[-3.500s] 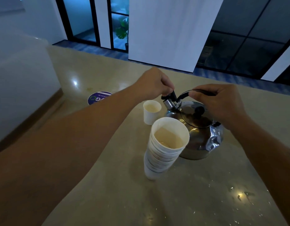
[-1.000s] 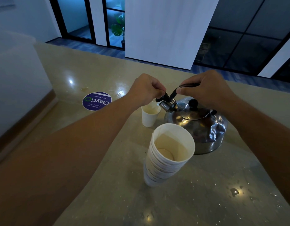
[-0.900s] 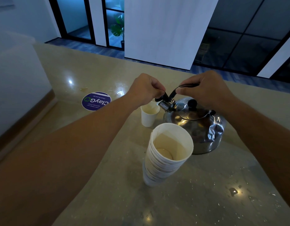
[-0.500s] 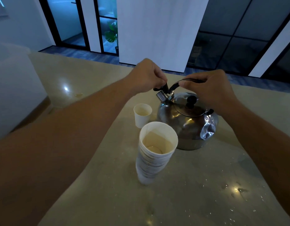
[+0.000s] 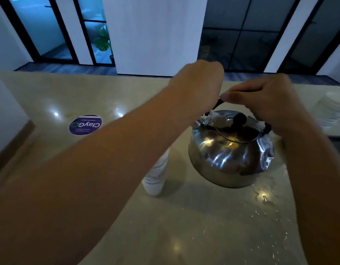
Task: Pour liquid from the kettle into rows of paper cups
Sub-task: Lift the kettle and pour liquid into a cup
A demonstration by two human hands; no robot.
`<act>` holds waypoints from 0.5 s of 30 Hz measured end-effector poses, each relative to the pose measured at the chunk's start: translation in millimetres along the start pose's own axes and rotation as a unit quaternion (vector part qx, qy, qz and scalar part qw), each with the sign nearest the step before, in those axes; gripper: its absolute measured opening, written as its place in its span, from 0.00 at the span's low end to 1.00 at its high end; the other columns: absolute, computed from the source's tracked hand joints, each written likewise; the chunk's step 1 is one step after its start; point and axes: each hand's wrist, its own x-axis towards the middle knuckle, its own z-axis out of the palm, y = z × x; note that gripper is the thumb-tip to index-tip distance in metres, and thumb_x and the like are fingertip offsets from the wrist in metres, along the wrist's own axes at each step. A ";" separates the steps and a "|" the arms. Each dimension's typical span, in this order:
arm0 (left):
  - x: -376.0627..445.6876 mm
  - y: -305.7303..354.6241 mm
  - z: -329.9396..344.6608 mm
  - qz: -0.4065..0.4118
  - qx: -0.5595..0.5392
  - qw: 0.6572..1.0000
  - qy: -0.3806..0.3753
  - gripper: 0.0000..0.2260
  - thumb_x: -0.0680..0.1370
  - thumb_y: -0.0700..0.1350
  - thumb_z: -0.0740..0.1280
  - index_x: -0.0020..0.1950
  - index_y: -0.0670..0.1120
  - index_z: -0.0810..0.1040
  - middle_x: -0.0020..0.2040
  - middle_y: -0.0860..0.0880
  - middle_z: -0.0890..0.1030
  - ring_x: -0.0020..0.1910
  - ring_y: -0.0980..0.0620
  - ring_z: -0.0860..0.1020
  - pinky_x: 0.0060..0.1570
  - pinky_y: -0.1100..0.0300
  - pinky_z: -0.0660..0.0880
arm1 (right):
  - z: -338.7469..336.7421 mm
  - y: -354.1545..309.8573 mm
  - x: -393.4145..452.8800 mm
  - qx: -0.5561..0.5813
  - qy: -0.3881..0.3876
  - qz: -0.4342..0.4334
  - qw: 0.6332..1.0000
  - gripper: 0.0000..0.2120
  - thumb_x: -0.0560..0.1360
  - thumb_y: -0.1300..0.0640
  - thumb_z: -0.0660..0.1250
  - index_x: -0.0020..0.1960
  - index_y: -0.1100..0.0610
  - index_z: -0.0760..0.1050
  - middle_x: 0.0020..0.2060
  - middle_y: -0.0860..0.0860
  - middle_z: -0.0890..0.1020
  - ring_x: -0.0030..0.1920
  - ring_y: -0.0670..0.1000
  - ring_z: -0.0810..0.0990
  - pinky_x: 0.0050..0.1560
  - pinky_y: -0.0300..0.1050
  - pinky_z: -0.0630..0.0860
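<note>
Your kettle (image 5: 230, 155) sits right of centre on the counter (image 5: 203, 226), tilted. Cup stack (image 5: 155, 176) just left of it, partly behind your left forearm. Round sticker (image 5: 85, 124) lies far left on the counter. Your left hand (image 5: 199, 81) and right hand (image 5: 266, 100) sit above the kettle, at its handle (image 5: 216, 105). Second stack (image 5: 331, 111) at right edge

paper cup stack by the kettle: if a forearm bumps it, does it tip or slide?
The stack of paper cups is tall on a narrow base and leans already, so it probably tips. Thin paper is likely light, offering little resistance. The countertop looks glossy and wet-speckled, so it may also slide.
</note>
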 end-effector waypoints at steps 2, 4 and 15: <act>-9.8 16.2 12.6 -0.003 -0.011 1.000 -0.006 0.17 0.78 0.36 0.64 0.35 0.47 0.60 0.34 0.50 0.64 0.30 0.54 0.63 0.30 0.60 0.61 | -4.0 7.1 -16.5 -0.003 -0.006 0.013 1.000 0.07 0.68 0.51 0.80 0.45 0.51 0.87 0.29 0.39 0.83 0.26 0.36 0.76 0.29 0.25 0.68; -16.5 25.8 28.9 -0.021 -0.026 0.999 -0.025 0.17 0.78 0.35 0.64 0.35 0.47 0.61 0.34 0.49 0.65 0.30 0.53 0.63 0.35 0.57 0.65 | -7.6 16.9 -32.4 0.006 -0.011 0.030 0.999 0.06 0.68 0.53 0.79 0.44 0.51 0.87 0.32 0.41 0.85 0.28 0.36 0.77 0.30 0.26 0.69; -52.5 17.6 111.0 -0.173 -0.239 0.954 -0.056 0.09 0.79 0.41 0.68 0.55 0.50 0.85 0.53 0.50 0.85 0.52 0.51 0.81 0.56 0.58 0.76 | 0.0 69.1 -77.7 0.055 -0.017 0.121 0.991 0.08 0.64 0.56 0.81 0.42 0.50 0.87 0.36 0.48 0.87 0.40 0.50 0.87 0.44 0.39 0.82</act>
